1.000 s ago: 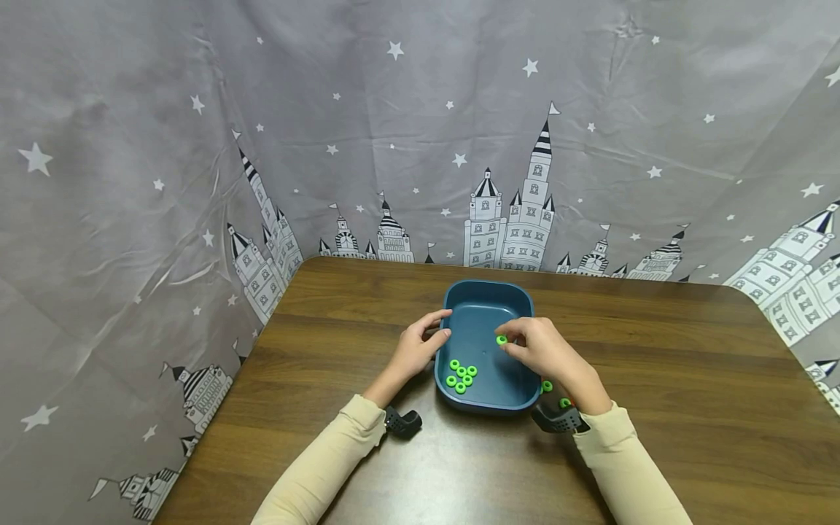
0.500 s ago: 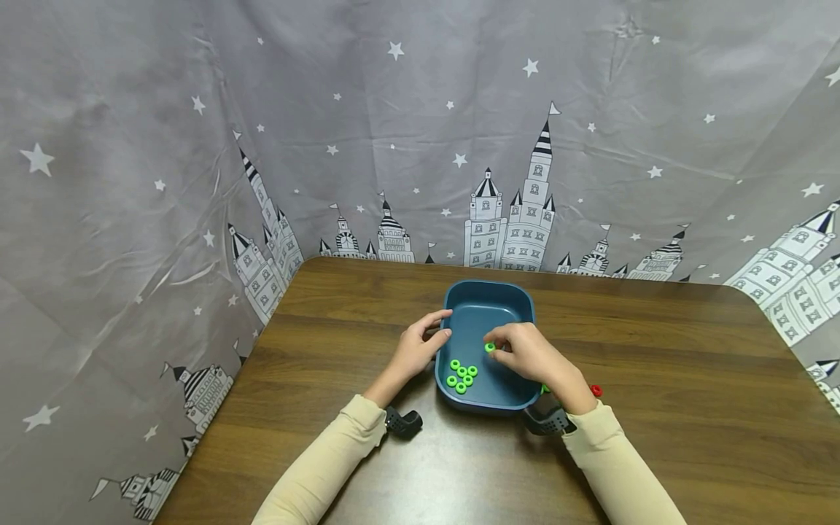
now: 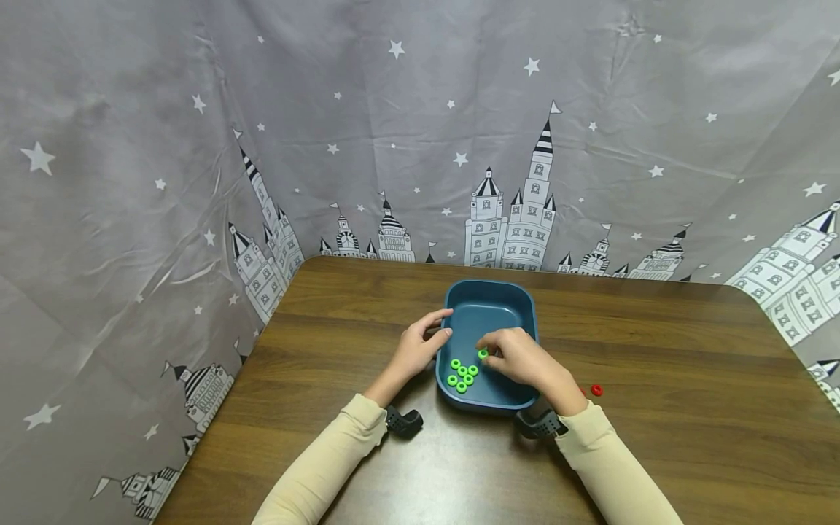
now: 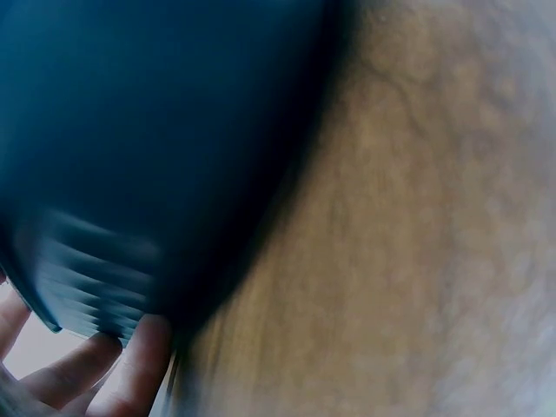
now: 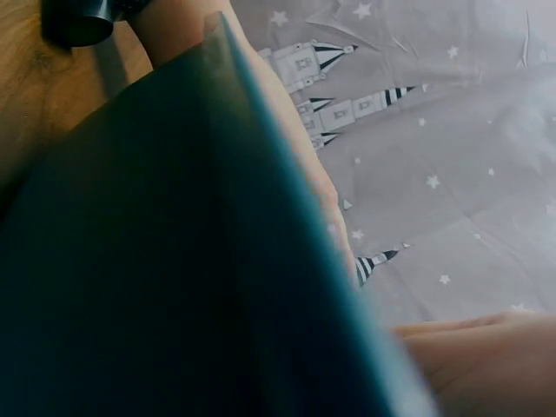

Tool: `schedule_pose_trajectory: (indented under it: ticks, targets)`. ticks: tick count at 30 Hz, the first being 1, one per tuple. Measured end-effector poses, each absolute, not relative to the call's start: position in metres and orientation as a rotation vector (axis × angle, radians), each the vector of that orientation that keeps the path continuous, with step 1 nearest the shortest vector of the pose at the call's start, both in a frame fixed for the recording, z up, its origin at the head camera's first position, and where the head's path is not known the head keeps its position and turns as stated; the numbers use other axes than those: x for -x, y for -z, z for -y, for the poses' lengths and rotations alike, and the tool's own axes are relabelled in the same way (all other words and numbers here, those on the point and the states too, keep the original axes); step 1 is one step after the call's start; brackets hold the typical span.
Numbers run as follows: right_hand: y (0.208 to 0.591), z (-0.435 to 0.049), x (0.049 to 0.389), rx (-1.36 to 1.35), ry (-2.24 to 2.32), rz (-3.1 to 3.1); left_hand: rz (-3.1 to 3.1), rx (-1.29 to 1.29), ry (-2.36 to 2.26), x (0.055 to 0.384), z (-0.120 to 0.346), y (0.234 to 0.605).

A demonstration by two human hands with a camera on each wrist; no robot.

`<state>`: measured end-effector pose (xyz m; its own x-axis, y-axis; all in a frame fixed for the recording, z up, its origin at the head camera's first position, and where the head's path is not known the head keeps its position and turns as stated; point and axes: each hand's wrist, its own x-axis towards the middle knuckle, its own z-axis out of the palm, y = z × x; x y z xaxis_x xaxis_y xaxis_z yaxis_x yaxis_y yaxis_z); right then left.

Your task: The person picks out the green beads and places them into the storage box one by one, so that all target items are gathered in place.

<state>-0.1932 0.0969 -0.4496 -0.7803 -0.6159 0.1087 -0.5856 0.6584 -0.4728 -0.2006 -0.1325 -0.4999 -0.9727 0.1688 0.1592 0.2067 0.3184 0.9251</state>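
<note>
Pinching green plastic ring [image 3: 483, 354] at tips of right grip [image 3: 517, 355]. Touching left edge of blue rectangular plastic tray [image 3: 488, 292] with relaxed left grip [image 3: 418, 345].

Rings [image 3: 465, 375] in tub [image 3: 482, 324] on table [image 3: 361, 321]

Pale cream, long and softly creased: that's the left sleeve [image 3: 321, 461], well behind the left fingers [image 3: 436, 319], and a matching right sleeve [image 3: 620, 463] behind the right fingers [image 3: 491, 340]! Broad cuffs [image 3: 364, 415] finish both. Now, on the fingers' side of the cuffs, black wrist cameras: left camera [image 3: 408, 424] rounded and chunky, right camera [image 3: 533, 424] speckled with tiny holes!
</note>
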Motion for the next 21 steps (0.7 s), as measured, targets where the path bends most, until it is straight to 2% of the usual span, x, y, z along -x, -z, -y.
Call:
schedule_pose_trajectory:
  ticks: [21]
  targets:
    - [0.46,-0.085,0.192,0.949,0.646,-2.822,2.529,0.334,1.793,0.201,0.133,0.5]
